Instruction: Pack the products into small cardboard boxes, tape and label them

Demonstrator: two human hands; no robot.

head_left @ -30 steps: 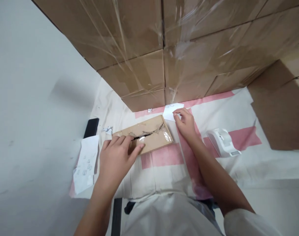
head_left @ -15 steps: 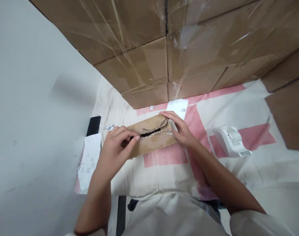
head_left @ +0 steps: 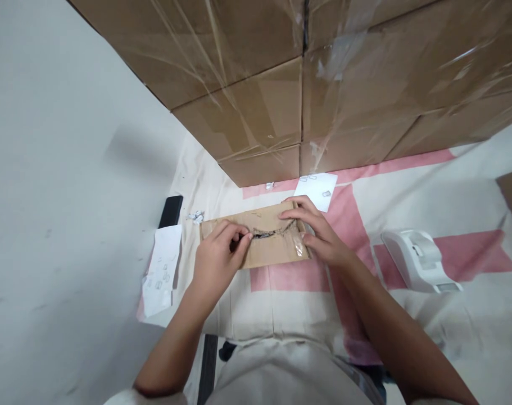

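A small flat cardboard box [head_left: 272, 254] lies on the cloth in front of me, a ragged tear running along the middle of its top. The dark gap in the tear is narrow. At the tear's left end, my left hand [head_left: 222, 246] pinches the torn edge between thumb and fingers. My right hand [head_left: 321, 229] grips the box's right end, fingers over the top and thumb low on the near side. A strip of clear tape shines by that thumb. What is inside the box cannot be made out.
Large taped cardboard boxes [head_left: 256, 107] stand stacked behind. A white device [head_left: 418, 259] sits at right on the pink-and-white cloth [head_left: 289, 309]. Marked papers [head_left: 165, 264], a black phone-like object [head_left: 170, 211] and a crumpled scrap [head_left: 195, 216] lie at left, near the wall [head_left: 62, 197].
The tear's gap has narrowed, and the box's top looks flatter. My right fingers have shifted onto its top face. The whole view has moved, so the surroundings sit differently in the picture.
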